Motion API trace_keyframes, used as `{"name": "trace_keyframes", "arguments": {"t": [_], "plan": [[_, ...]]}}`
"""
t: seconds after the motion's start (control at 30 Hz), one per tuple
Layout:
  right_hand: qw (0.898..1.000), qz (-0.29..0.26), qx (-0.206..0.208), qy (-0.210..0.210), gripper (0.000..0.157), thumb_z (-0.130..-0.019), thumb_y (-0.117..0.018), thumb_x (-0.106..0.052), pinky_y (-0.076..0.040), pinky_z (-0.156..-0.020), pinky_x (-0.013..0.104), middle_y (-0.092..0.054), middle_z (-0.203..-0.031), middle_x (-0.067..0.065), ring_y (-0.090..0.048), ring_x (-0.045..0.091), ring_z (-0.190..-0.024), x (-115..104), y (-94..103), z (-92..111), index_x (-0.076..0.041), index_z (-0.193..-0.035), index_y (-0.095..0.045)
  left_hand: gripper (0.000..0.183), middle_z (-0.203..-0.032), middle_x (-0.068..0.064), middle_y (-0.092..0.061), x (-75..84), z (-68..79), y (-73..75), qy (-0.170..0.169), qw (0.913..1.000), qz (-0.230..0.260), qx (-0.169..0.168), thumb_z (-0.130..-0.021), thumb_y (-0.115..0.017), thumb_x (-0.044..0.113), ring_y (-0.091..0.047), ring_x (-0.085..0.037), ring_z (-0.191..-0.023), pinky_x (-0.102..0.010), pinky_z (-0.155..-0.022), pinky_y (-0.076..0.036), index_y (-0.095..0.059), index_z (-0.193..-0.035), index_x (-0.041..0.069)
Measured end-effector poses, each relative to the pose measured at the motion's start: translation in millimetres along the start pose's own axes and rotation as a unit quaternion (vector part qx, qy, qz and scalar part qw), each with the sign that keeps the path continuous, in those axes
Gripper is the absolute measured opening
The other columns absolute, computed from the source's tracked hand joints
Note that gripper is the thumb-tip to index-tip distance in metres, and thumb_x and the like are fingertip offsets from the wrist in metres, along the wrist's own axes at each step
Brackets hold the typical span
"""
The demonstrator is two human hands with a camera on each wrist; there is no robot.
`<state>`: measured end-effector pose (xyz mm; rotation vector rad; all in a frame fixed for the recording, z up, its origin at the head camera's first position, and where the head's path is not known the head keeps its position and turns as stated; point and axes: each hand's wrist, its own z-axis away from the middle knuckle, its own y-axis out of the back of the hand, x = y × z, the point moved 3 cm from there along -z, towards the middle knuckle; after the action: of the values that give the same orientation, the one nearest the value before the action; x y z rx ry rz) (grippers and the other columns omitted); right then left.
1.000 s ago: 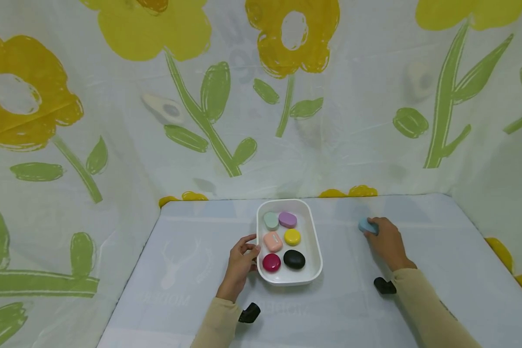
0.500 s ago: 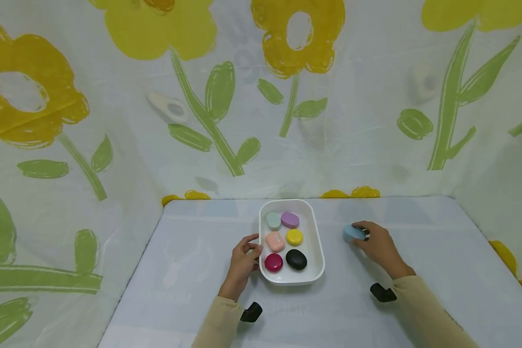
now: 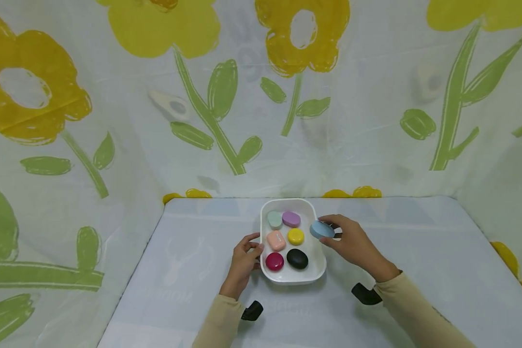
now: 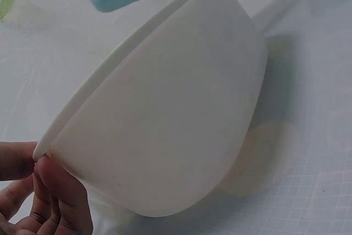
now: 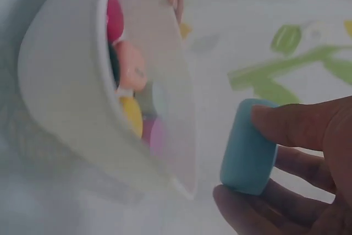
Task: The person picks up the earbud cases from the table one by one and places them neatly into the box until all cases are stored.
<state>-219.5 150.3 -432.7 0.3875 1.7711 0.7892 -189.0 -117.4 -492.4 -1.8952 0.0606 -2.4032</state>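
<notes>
A white tray (image 3: 317, 270) with rounded corners and raised sides stands on the table. My left hand (image 3: 240, 266) pinches its left rim between thumb and finger, as the left wrist view shows. My right hand (image 3: 356, 244) holds a smooth, blue oval piece (image 3: 322, 229), soap-like in shape, between thumb and fingers above the tray's right rim. Inside the tray lie a pale green piece (image 3: 274, 220), a purple piece (image 3: 291, 219), a peach piece (image 3: 276, 240), a yellow piece (image 3: 296, 236), a red piece (image 3: 274, 261) and a black piece (image 3: 297, 259).
The white table (image 3: 191, 280) extends to both sides of the tray. Behind it hangs a cloth backdrop (image 3: 365, 145) printed with yellow flowers. A black wrist camera (image 3: 252, 311) sits by the left sleeve and another black camera (image 3: 366, 294) by the right one.
My right hand has carried the blue oval piece left, from the table's right side to over the tray's right rim. The left hand keeps its grip on the tray.
</notes>
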Motion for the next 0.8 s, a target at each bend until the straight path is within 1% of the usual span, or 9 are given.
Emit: {"name": "trace_keyframes", "arguments": {"t": [0.2,0.33,0.47,0.67,0.8], "plan": [[0.997,-0.004,-0.066,0.026,0.051,-0.075,-0.078,-0.011,-0.052,-0.076,0.031,-0.058,-0.111,0.001,-0.055,0.019,-0.094,-26,-18.1,-3,-0.009,-0.122,-0.058,0.041,-0.104,-0.023,-0.052,0.6,0.1,0.4,0.002,1.0000,0.002,-0.001,-0.092,-0.056,0.005,-0.055,-0.023,-0.073,-0.026,-0.051,-0.049,-0.047,-0.131,0.002],[0.993,0.012,-0.110,0.038,0.045,-0.075,-0.078,-0.012,-0.051,-0.076,0.028,-0.059,-0.102,-0.005,-0.054,0.015,-0.089,-34,-30.9,-4,-0.011,-0.117,-0.061,0.041,-0.107,-0.026,-0.051,0.1,0.0,0.4,0.003,1.0000,0.005,-0.004,-0.092,-0.055,0.005,-0.055,-0.022,-0.070,-0.026,-0.051,-0.049,-0.047,-0.132,0.001],[0.987,0.030,-0.151,0.047,0.039,-0.075,-0.077,-0.015,-0.049,-0.076,0.030,-0.058,-0.098,-0.008,-0.053,0.012,-0.087,-37,-43.1,-4,-0.011,-0.112,-0.064,0.040,-0.108,-0.028,-0.050,-1.0,0.1,0.4,0.005,0.9999,0.007,-0.006,-0.092,-0.055,0.004,-0.055,-0.021,-0.065,-0.026,-0.051,-0.049,-0.047,-0.132,0.001],[0.980,0.036,-0.184,0.060,0.039,-0.073,-0.079,-0.013,-0.050,-0.080,0.035,-0.060,-0.098,-0.007,-0.054,0.013,-0.086,-41,-53.4,-3,-0.009,-0.109,-0.065,0.040,-0.106,-0.027,-0.051,-1.8,-0.5,0.6,0.001,1.0000,0.007,-0.006,-0.092,-0.055,0.005,-0.055,-0.020,-0.065,-0.027,-0.052,-0.050,-0.047,-0.131,0.002],[0.978,0.040,-0.196,0.063,0.040,-0.073,-0.079,-0.013,-0.050,-0.080,0.035,-0.061,-0.096,-0.006,-0.055,0.013,-0.086,-42,-57.3,-1,-0.008,-0.109,-0.065,0.040,-0.105,-0.026,-0.051,-2.0,-0.9,1.1,-0.002,0.9999,0.009,-0.007,-0.092,-0.055,0.005,-0.055,-0.020,-0.064,-0.027,-0.051,-0.050,-0.047,-0.131,0.002]]}}
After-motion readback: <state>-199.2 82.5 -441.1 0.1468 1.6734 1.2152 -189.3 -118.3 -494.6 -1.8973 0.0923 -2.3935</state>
